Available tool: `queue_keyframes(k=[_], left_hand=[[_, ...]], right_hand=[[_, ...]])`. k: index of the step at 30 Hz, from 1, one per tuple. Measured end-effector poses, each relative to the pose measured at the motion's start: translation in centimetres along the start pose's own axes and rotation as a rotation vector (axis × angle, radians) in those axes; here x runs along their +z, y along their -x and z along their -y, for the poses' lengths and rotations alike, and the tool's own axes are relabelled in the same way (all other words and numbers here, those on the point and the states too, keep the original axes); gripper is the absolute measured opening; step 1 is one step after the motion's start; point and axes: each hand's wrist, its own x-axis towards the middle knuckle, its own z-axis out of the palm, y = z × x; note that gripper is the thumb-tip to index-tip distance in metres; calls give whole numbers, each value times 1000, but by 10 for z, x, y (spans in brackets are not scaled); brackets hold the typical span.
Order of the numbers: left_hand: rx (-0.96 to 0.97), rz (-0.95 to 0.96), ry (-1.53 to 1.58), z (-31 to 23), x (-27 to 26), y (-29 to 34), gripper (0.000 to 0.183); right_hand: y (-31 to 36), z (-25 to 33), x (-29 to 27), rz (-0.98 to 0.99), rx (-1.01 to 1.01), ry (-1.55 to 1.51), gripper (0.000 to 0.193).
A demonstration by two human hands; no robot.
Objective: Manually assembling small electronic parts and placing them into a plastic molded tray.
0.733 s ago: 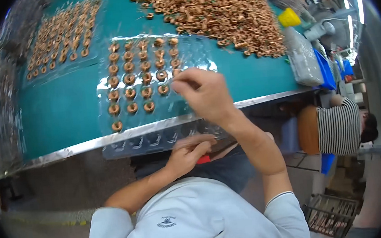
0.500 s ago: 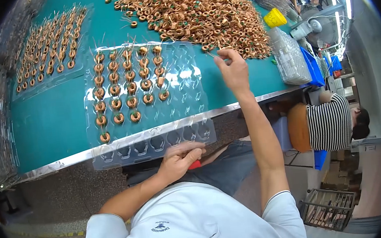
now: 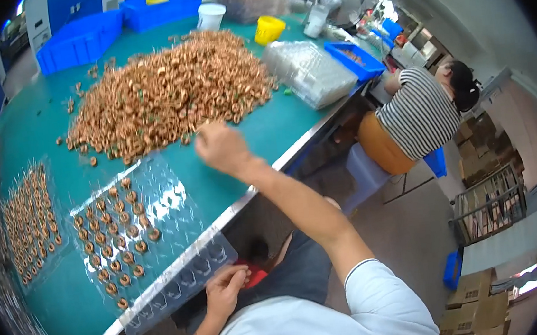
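My right hand (image 3: 221, 147) is closed at the near edge of a large pile of copper-wire ring coils (image 3: 164, 93) on the green tabletop. Its fingertips are curled out of sight, so what they pinch is hidden. In front of the table edge, my left hand (image 3: 227, 290) has thumb and fingers drawn together; anything between them is too small to make out. Left of my right hand lies a clear plastic tray (image 3: 180, 222) with rows of coils (image 3: 113, 229) in its left part and bare pockets to the right. The tray's near end overhangs the metal table edge.
Another coil-filled tray (image 3: 31, 222) lies farther left, beside stacked clear trays (image 3: 10, 308). Behind the pile stand blue bins (image 3: 82, 43), a white bucket (image 3: 211, 17) and a yellow cup (image 3: 269, 30). Stacked plastic trays (image 3: 311, 76) lie right. A person in stripes (image 3: 415, 114) sits beyond.
The view has swung to the right, showing more of the pile and bins. My right hand has reached the pile's near edge and turned knuckles up; my left hand's fingers have drawn together.
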Motion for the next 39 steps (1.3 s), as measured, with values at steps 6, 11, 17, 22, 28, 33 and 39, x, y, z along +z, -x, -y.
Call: queue_keyframes(k=[6, 11, 17, 22, 28, 33, 39], left_hand=[[43, -12, -131, 4, 2, -23, 17], [79, 26, -222, 7, 15, -39, 28], [71, 114, -519, 13, 32, -46, 26], [84, 183, -664, 19, 35, -50, 14], [-14, 262, -628, 7, 32, -59, 10], [125, 276, -732, 4, 36, -57, 9], [250, 267, -783, 11, 35, -57, 10]], right_hand=[[105, -23, -82, -43, 354, -582, 23], [215, -29, -75, 178, 516, -581, 25], [277, -15, -59, 311, 486, -605, 16], [288, -16, -62, 328, 413, -597, 18], [303, -30, -64, 387, 309, -725, 19], [322, -25, -49, 195, 703, -1150, 20], [323, -24, -39, 135, 768, -1199, 24]])
